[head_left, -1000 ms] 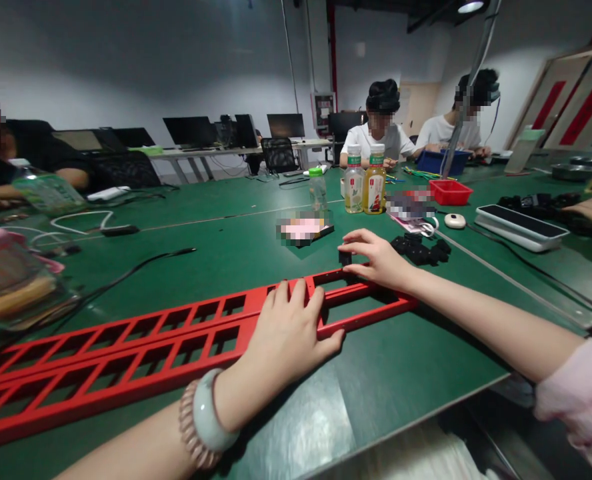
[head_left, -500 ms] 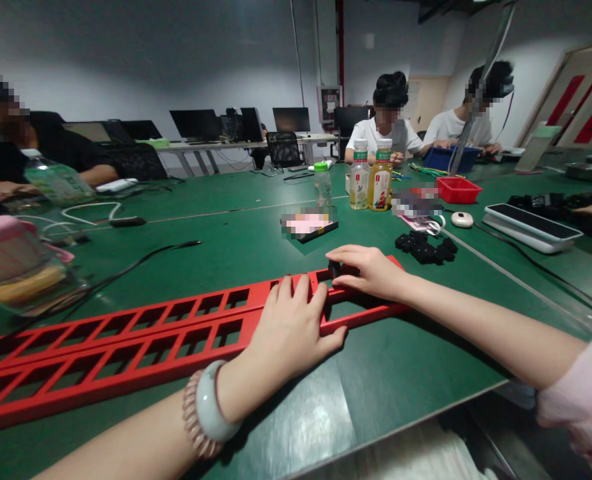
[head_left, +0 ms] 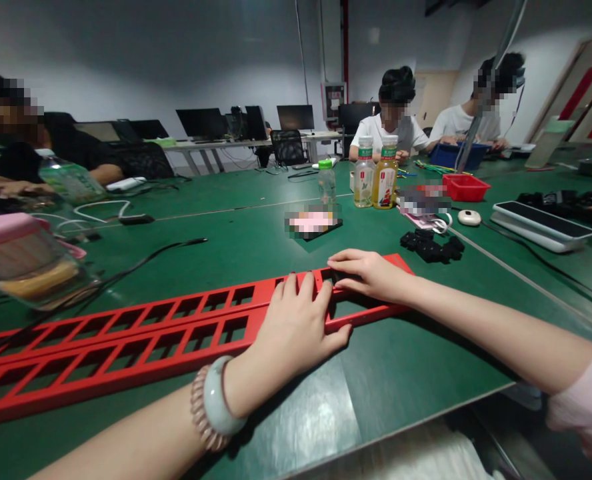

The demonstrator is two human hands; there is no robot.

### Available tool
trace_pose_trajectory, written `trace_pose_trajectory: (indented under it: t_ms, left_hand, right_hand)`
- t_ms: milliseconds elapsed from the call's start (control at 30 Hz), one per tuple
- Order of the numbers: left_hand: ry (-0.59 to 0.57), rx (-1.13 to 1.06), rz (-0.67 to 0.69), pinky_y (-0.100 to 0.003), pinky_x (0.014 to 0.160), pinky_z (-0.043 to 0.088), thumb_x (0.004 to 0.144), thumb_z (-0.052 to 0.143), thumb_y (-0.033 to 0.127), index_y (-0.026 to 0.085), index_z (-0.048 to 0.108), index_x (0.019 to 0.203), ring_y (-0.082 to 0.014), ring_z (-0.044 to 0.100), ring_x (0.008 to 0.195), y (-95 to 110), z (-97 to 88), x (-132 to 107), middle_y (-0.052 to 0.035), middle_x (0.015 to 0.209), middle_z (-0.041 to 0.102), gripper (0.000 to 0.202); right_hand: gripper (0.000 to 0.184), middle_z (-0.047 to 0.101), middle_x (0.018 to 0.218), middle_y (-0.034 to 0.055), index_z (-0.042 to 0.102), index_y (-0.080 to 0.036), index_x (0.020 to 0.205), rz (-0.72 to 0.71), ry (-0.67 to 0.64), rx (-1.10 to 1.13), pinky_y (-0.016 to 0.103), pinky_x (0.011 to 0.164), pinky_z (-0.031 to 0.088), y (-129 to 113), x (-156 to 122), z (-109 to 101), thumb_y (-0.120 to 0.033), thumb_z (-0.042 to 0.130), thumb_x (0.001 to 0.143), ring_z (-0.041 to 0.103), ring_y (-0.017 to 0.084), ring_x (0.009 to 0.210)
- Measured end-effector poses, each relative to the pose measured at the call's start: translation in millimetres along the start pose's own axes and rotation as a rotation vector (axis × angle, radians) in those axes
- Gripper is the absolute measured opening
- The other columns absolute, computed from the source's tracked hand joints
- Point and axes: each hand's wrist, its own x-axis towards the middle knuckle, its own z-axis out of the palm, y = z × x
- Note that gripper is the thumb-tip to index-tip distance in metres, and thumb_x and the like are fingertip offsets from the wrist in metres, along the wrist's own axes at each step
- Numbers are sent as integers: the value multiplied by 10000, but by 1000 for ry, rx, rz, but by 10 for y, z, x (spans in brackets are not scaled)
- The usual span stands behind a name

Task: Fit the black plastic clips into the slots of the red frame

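The bare left forearm [head_left: 141, 433] and right forearm [head_left: 486, 327] converge ahead. The left hand [head_left: 296, 323] lies palm down, fingers straight and slightly spread, thumb splayed rightward. The right hand [head_left: 373, 275] rests palm down, fingers pointing left; its grip is hidden beneath them.

Frame [head_left: 176, 327] on table [head_left: 256, 233], clips [head_left: 431, 247] behind its right end, bottles [head_left: 376, 181] beyond

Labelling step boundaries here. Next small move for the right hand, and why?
Probably press down with the right hand: its fingertips lie on the far rail of the red frame, hiding what is beneath, while the left hand lies flat on the frame, bracing it. The loose black pieces lie apart, beyond the frame's end.
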Motion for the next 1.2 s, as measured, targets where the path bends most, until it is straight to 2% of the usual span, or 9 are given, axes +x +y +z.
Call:
trace_pose_trajectory:
  t_ms: [367, 567, 833, 1000, 1200]
  left_hand:
    - [7, -13, -4, -498, 862, 345, 734, 465, 562, 153, 508, 1082, -331, 431, 995, 6, -2, -4, -154, 1090, 481, 539]
    - [8, -16, -4, -498, 861, 343, 734, 464, 566, 149, 510, 1075, -336, 428, 998, 5, -1, -2, -157, 1085, 482, 541]
    - [5, -2, -1, -489, 863, 340, 734, 465, 569, 156, 504, 1088, -330, 426, 1003, 5, 7, 0, -150, 1095, 478, 545]
    - [5, -18, 3, -478, 853, 345, 742, 457, 561, 151, 512, 1070, -326, 431, 988, 4, 5, 9, -152, 1077, 484, 528]
    - [22, -38, 3, -472, 852, 346, 728, 482, 556, 160, 521, 1052, -315, 435, 977, -1, 3, 11, -144, 1070, 489, 513]
  right_hand:
    - [306, 573, 1081, 128, 577, -143, 1114, -4, -34, -12, 356, 870, 468, -20, 2, -7, -238, 500, 833, 555, 192, 1002]
    - [317, 584, 1072, 143, 583, -98, 1110, 5, -38, -26, 319, 884, 457, -12, -2, -2, -226, 507, 831, 558, 185, 1007]
    - [288, 607, 1088, 118, 608, -151, 1089, 28, -53, -36, 344, 881, 461, -23, 6, -9, -230, 505, 831, 568, 188, 1004]
    - [288, 619, 1074, 128, 621, -126, 1071, 40, -45, -73, 341, 892, 454, -20, 7, -17, -226, 519, 820, 565, 194, 1006]
    - [276, 618, 1074, 119, 623, -148, 1066, 35, -58, -76, 359, 887, 453, -27, 8, -21, -223, 507, 828, 556, 193, 1009]
